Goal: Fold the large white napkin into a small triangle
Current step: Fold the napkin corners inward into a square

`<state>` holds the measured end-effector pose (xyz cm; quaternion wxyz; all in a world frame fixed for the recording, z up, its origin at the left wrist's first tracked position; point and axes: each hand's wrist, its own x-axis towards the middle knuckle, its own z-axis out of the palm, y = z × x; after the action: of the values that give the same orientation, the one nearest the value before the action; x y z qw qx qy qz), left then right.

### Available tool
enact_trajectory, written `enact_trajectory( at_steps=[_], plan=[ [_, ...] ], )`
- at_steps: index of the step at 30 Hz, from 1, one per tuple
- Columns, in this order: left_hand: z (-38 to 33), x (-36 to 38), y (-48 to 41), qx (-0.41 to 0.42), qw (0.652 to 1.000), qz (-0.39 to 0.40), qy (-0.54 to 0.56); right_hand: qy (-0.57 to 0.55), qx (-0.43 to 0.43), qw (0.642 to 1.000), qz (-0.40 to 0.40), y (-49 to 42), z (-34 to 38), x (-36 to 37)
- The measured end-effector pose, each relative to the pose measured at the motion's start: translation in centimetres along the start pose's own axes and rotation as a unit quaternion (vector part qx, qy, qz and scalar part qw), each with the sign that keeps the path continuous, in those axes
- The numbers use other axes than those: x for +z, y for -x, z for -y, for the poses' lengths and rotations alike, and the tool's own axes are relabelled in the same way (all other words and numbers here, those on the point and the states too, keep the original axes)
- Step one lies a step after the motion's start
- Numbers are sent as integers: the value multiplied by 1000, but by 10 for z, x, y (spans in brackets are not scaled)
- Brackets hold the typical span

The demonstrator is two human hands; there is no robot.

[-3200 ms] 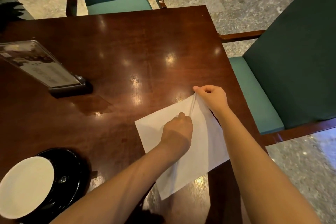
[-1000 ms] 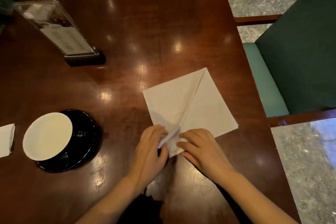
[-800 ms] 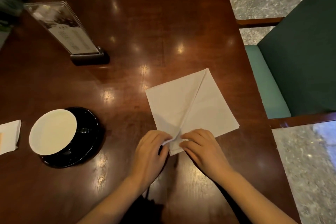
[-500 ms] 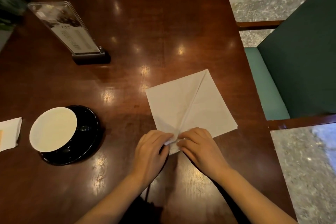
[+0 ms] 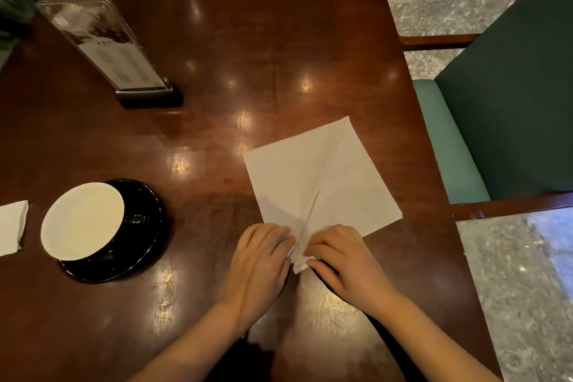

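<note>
The large white napkin [image 5: 322, 177] lies flat on the dark wooden table [image 5: 248, 49], turned like a diamond, with a raised crease running from its far corner to its near corner. My left hand [image 5: 260, 260] and my right hand [image 5: 344, 260] meet at the near corner. Fingers of both hands pinch the paper on either side of the crease there. The tip of the near corner pokes out between the two hands.
A black saucer [image 5: 136, 245] with a white disc [image 5: 83, 220] on it sits at the left. A small folded white napkin [image 5: 11, 226] lies at the left edge. A clear menu stand [image 5: 105, 46] rises at the back left. Green chairs [image 5: 508, 96] flank the table.
Both hands moved from the napkin's middle and far corner down to its near corner. Over the last second they have closed in a little tighter on that corner.
</note>
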<state>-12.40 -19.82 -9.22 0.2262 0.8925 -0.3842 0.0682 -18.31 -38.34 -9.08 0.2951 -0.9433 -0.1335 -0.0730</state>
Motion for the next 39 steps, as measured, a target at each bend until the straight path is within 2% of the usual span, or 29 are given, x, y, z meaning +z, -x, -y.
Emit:
enact_trajectory(
  at_steps=[5,8,11,13,14,16,18,19,21,26,31,34,36,38,39],
  plan=[
    [-10,-11,-3,-34,999,19,-19,-18,27,999,5,0,2,-1],
    [-18,-14,-3,-48,996,67,-27,-52,71,995,-46,-4,3,-6],
    [-26,-17,-7,-60,997,45,25,-56,143,981,-116,-17,-1,-16],
    [-32,-11,-9,-79,996,47,24,-42,169,976,-129,-31,-11,-23],
    [-34,-5,-10,-93,994,62,7,-31,164,980,-107,-40,-15,-24],
    [-34,9,-12,-112,989,97,-23,18,108,994,12,-60,-20,-19],
    [-32,19,-12,-121,984,123,-40,97,35,986,128,-74,-25,-6],
    [-31,21,-12,-124,983,127,-44,133,13,979,157,-79,-30,-1],
    [-31,23,-9,-119,983,127,-52,185,16,969,163,-88,-46,0],
    [-28,27,-3,-103,985,132,-51,239,184,946,116,-122,-97,-25],
    [-28,23,-3,-109,982,151,-43,233,240,934,122,-144,-125,-45],
    [-29,21,-3,-110,984,138,-36,247,267,928,81,-151,-120,-55],
    [-28,20,-2,-107,986,127,-20,219,171,959,58,-151,-96,-51],
    [-27,21,-3,-94,988,125,-14,145,11,981,130,-141,-66,-33],
    [-27,22,-2,-88,988,128,-19,134,-52,972,184,-134,-56,-22]
  ],
)
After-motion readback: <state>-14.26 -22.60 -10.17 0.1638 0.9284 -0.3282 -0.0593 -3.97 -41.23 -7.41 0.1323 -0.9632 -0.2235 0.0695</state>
